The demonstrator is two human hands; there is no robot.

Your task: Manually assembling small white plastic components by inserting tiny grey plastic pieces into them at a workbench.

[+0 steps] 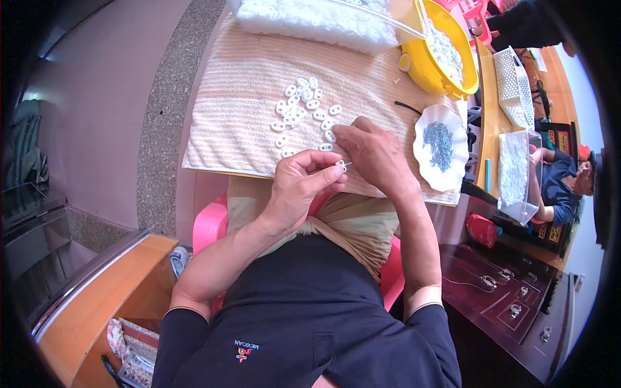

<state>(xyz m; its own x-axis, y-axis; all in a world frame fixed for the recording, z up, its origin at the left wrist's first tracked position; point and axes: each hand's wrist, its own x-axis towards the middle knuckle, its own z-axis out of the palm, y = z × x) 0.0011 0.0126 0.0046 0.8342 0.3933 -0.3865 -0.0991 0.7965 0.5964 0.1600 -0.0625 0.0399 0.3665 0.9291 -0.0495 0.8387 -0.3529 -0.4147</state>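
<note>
Between the thumb and fingertips of my left hand (299,187) is a small white two-holed plastic piece (341,165), with a thin metal pin or screw sticking out of its right side. My right hand (375,152) reaches over the towel with curled fingers, its fingertips at a white two-holed oval piece (330,136); the thumb is hidden. Several similar white ovals (294,110) lie loosely grouped beyond my hands. To the right, a white wavy-edged dish (425,165) holds a heap of small bluish metal screws or pins (440,145).
A striped towel (226,116) covers the table. A clear bin (317,26) of white pieces stands at the far edge, beside a yellow basin (414,61) of white parts. A black strip (407,105) lies near the dish. Another person (559,184) sits far right.
</note>
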